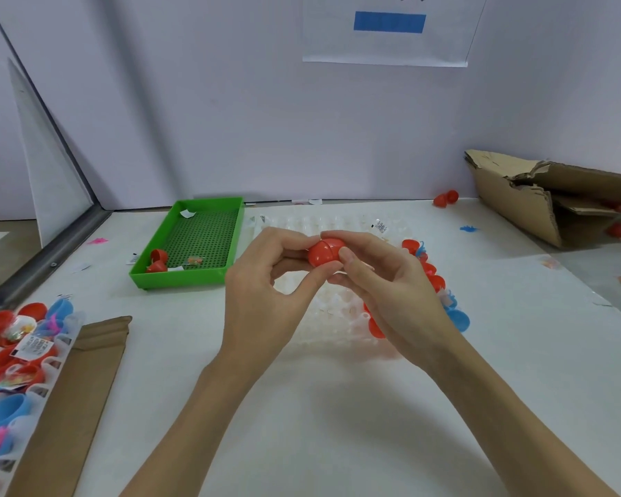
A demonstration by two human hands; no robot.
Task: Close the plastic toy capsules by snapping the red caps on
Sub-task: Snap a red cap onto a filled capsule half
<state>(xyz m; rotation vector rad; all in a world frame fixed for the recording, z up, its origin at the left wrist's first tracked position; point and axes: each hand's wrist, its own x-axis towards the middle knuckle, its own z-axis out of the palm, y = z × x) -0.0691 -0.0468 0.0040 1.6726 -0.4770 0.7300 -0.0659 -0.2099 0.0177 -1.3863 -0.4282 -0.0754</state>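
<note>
Together, both hands (323, 278) around red capsule (325, 251).

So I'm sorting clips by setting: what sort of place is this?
Probably a small packing workstation for toys: both hands, left hand and right hand, pinch a red plastic capsule above a clear plastic holder tray, with a green plastic bin and torn cardboard box nearby.
</note>
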